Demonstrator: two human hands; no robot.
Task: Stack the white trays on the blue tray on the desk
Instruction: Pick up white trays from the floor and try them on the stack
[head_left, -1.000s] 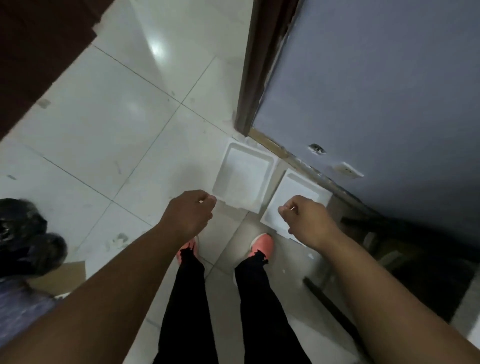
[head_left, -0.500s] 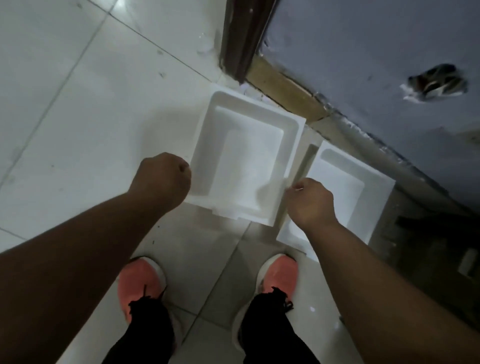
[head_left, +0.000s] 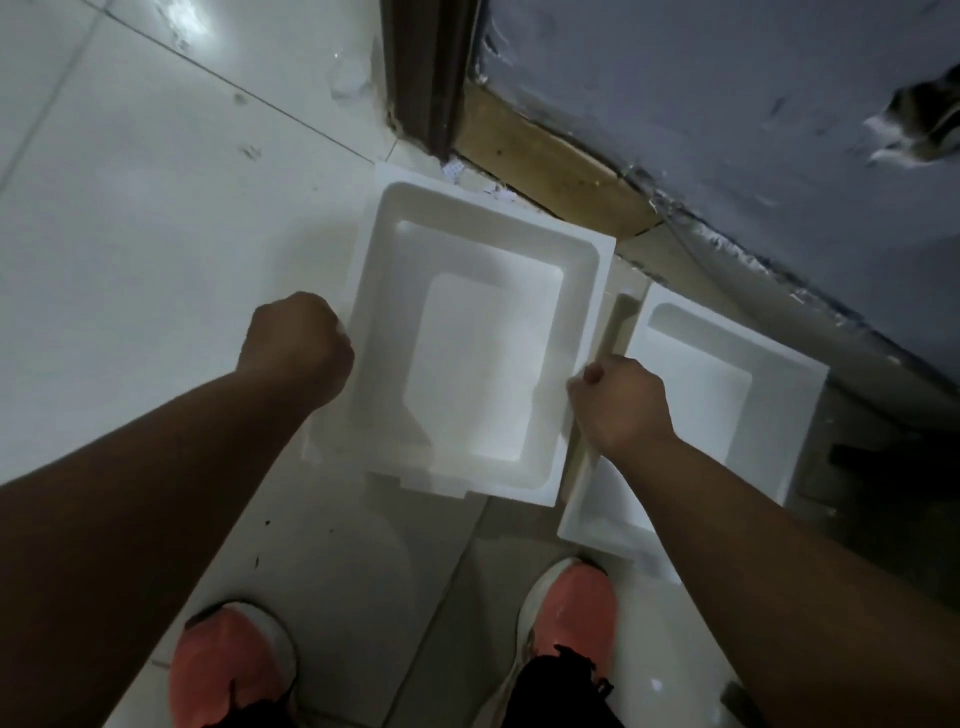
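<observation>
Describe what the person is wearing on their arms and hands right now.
Nothing shows on either: the left hand and right hand are bare, with no gloves, rings or watch visible, and both forearms are uncovered as far as the frame shows. No sleeves in view.

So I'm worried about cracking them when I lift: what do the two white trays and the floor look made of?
Larger white tray: probably moulded foam or thin plastic, matte, with thick rounded walls. Smaller white tray: looks the same. Floor: glazed tile, glossy, with grout lines and light reflections.
</observation>
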